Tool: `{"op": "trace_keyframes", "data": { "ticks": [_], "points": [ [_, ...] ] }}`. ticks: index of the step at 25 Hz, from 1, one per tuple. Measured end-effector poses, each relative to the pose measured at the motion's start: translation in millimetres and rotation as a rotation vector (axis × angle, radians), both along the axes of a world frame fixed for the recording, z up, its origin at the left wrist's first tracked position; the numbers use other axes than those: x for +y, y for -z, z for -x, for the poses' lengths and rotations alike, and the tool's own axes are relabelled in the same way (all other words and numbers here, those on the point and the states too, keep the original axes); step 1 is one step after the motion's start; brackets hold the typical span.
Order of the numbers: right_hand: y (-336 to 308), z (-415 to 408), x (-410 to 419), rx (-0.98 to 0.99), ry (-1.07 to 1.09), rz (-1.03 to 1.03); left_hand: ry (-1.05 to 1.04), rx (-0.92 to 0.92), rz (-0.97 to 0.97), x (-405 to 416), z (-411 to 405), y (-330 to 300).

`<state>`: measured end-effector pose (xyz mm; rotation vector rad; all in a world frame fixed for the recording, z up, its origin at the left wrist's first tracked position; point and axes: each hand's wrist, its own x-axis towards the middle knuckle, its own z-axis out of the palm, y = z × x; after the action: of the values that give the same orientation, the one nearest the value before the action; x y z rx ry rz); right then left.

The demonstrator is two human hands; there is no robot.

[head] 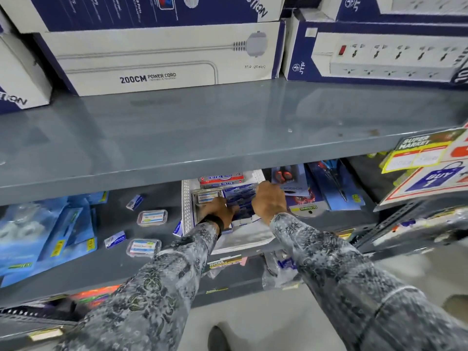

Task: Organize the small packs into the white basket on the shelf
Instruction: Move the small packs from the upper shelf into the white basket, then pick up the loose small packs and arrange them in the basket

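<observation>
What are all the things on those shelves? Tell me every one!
White basket: one, lower shelf, middle.
Packs in basket: several, blue and white; red pack at back.
Small blue packs: two, loose, left of basket.
Clear packs: two, pinkish-edged, left of basket.
Power cord box: one, white and navy, upper shelf.
Power strip box: one, white and navy, upper right.
Blue carded goods: pile, far left.
Scissors card: one, right of basket.
Sale signs: right edge.
Left hand: in basket.
Right hand: on basket packs.
</observation>
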<state>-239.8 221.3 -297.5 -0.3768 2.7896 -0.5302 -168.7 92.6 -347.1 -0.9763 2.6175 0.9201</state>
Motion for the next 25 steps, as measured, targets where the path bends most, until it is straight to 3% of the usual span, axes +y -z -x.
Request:
{"op": "trace_keyframes", "data": {
  "ticks": [6, 9, 15, 21, 25],
  "points": [
    [13.3, -19.2, 12.3, -0.081, -0.032, 0.074, 0.066, 0.003, 0.122, -4.1, -7.6, -10.2],
    [12.4, -36.6, 24.3, -0.050, -0.034, 0.164, 0.114, 0.168, 0.227, -14.0, -36.8, -20.2],
    [-5.4, -77.3, 21.8, 0.219, -0.231, 0.253, 0.159, 0.361, 0.379, -50.9, -137.3, -24.0],
    [-14.1, -152.5, -48.7, 0.337, -0.550, 0.314, -0.078, 0.186, 0.441, -113.6, -237.7, 5.8],
    [16.6, -189.3, -108.0, 0.343, -0.805, 0.269, -0.150, 0.134, 0.447, -144.6, -262.9, 46.8]
  ]
}}
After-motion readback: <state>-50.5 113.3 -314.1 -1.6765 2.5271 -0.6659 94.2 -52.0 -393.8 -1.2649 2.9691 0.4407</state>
